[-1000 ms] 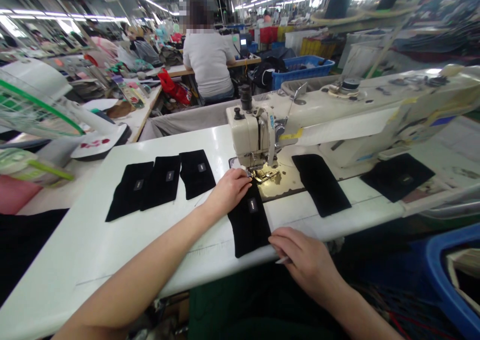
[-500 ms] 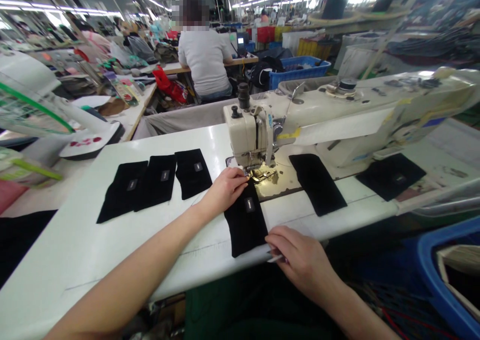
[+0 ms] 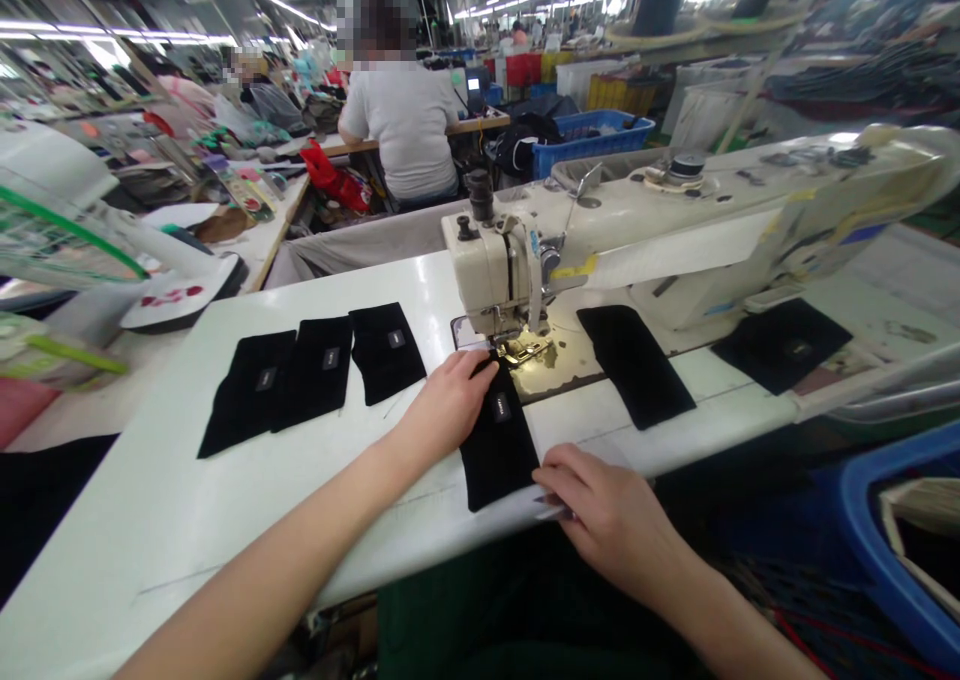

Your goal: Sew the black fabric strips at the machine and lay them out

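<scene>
A black fabric piece [image 3: 501,455] with a small dark label lies on the sewing table, its far end at the presser foot [image 3: 525,350] of the sewing machine [image 3: 495,270]. The fingers of my left hand [image 3: 454,395] are pressed together on its far left edge, close to the needle area. At the near right corner, my right hand [image 3: 607,510] pinches the same piece between thumb and finger. A thin pointed metal tool [image 3: 553,506], partly hidden, is also tucked in my right hand; its exact kind is unclear.
Several labelled black pieces [image 3: 319,375] lie to the left on the white table [image 3: 172,520]. Another black piece [image 3: 637,365] and a labelled one [image 3: 784,345] lie to the right. A blue basket [image 3: 862,500] stands at lower right. A person [image 3: 401,125] sits ahead, back turned.
My left hand has slid slightly nearer and flattened onto the fabric by the presser foot. My right hand still holds the near corner. The view has shifted slightly.
</scene>
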### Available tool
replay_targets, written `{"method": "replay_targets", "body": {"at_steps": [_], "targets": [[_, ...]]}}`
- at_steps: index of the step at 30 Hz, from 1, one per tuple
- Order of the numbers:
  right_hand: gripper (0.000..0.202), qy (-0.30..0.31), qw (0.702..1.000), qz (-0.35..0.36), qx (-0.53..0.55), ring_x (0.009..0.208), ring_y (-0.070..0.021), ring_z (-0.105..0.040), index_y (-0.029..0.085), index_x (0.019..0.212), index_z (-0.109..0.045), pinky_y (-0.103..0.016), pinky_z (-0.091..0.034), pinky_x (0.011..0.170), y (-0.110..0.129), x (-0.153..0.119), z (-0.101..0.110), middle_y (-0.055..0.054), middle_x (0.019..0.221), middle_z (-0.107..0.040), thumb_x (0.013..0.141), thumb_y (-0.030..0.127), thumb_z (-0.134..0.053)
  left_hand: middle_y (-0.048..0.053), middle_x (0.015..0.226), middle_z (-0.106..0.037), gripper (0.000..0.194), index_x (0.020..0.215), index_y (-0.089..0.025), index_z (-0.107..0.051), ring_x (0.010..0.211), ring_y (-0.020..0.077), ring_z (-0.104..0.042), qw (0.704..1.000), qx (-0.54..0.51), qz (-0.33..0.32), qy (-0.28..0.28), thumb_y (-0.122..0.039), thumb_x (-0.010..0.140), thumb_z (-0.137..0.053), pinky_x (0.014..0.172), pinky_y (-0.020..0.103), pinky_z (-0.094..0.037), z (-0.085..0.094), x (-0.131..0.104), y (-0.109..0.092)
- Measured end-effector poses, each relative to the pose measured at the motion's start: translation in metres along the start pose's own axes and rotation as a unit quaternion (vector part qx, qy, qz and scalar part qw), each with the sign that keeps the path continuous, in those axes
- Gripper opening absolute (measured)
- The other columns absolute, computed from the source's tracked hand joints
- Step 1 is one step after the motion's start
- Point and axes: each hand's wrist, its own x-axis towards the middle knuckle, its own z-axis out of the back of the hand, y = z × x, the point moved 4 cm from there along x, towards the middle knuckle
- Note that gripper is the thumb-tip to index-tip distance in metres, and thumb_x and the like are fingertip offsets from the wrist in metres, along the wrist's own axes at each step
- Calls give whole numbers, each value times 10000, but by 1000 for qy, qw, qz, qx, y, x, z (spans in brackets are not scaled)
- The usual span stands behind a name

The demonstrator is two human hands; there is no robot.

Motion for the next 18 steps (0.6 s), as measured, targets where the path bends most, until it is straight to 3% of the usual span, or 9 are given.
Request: {"method": "replay_targets", "body": {"at_steps": [4, 7, 10, 16, 18], "targets": [[383, 4, 1000, 4, -6, 686, -170, -591, 175, 1130, -650, -285, -444, 571, -2, -6, -1, -66, 991, -628, 815, 45, -476, 115, 1105, -669, 212, 1064, -159, -693, 1022, 246, -624, 992, -93, -66, 45, -195, 967, -507, 880, 406, -593, 15, -33, -54], [422, 6, 1000, 15, -12, 714, -186, -597, 167, 1198, -640, -293, -449, 577, -5, -10, -2, -75, 980, -623, 831, 56, -463, 129, 1146, -684, 268, 1168, -146, -657, 1090, 253, -636, 986, -116, -96, 77, -182, 968, -482, 907, 392, -604, 19, -53, -77], [423, 6, 1000, 19, -19, 763, -204, -605, 166, 1183, -650, -299, -458, 595, -6, -10, -3, -82, 978, -629, 817, 56, -469, 152, 1209, -684, 316, 1238, -133, -627, 1164, 282, -630, 988, -78, -120, 61, -183, 964, -477, 945, 436, -602, 19, -61, -82], [405, 22, 1000, 3, 11, 766, -193, -621, 206, 1177, -660, -304, -500, 647, -9, -4, 2, -62, 988, -635, 847, 69, -470, 132, 1136, -698, 263, 1158, -143, -650, 1101, 270, -642, 988, -91, -106, 59, -209, 962, -488, 882, 423, -609, 16, -54, -74], [404, -5, 999, -10, 32, 778, -184, -640, 208, 1157, -670, -305, -525, 683, -15, -3, 9, -61, 1013, -644, 842, 63, -462, 122, 1137, -695, 261, 1165, -158, -646, 1096, 270, -635, 988, -95, -105, 67, -223, 970, -487, 881, 425, -599, 17, -51, -73]]}}
